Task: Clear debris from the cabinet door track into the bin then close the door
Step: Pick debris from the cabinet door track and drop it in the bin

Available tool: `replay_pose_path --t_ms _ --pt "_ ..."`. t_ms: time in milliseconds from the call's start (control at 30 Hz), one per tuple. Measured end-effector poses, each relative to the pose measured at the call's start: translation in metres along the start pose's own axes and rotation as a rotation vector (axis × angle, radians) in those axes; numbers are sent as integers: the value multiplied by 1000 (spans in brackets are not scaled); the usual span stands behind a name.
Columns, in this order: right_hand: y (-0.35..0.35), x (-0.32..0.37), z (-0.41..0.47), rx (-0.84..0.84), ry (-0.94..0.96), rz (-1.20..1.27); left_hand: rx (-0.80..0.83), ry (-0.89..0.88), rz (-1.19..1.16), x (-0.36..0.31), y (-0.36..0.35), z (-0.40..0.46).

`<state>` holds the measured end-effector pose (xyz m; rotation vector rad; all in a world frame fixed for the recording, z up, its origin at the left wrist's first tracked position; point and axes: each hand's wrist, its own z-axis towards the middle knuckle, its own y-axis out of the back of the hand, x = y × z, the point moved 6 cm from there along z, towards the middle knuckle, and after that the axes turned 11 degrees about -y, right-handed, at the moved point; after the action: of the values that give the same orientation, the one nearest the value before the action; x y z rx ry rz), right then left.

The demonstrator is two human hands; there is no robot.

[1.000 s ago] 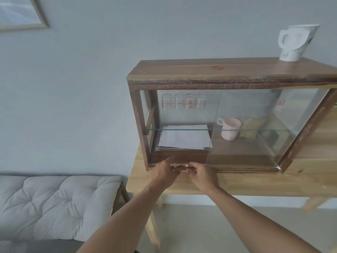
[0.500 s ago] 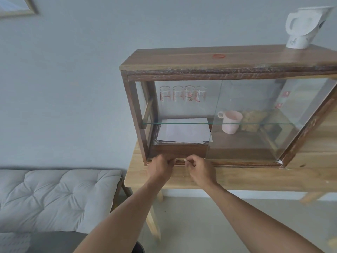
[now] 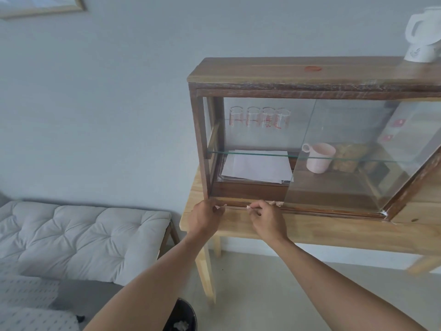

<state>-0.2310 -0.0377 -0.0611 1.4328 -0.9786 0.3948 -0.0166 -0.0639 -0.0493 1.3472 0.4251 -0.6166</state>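
Both hands have drawn a little apart along the track since a moment ago, and each now shows a pale scrap at its fingertips.

At far left a tufted cushion [image 3: 78,237] lies on a low bench against the wall. Low in the middle, a dark bin [image 3: 183,316] stands on the floor with some pale scraps already inside it, partly hidden by the left forearm.

The left hand [image 3: 206,219] is at the left end of the cabinet door track [image 3: 236,205], its fingers pinched on a small piece of debris [image 3: 218,207]. Just beside it, the right hand [image 3: 268,222] is curled, its fingers nipping another small scrap [image 3: 248,207] at the track's front edge. To the right of that hand a little clump of light debris [image 3: 276,203] sits in the track, close against the edge of the glass door [image 3: 353,151].

That sliding door is pushed to the right, leaving the left part of the cabinet [image 3: 298,72] open. Inside, on the open side, are four glasses [image 3: 260,117] with red markings above a stack of white paper [image 3: 259,168]; behind the glass stands a pink mug [image 3: 319,161]. The cabinet rests on a light wooden surface [image 3: 334,230], and a white kettle [image 3: 423,37] stands on the cabinet's top at far right.
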Motion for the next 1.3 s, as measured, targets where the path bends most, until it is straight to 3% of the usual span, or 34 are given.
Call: replay_pose_path --t_ms 400,800,1300 --pt "-69 48 -46 110 103 -16 -67 136 -40 83 61 -49" --pt "-182 95 -105 392 202 -68 -169 355 -45 178 111 -125" --pt "-346 26 -145 662 218 -360 -61 700 -3 308 62 -235"
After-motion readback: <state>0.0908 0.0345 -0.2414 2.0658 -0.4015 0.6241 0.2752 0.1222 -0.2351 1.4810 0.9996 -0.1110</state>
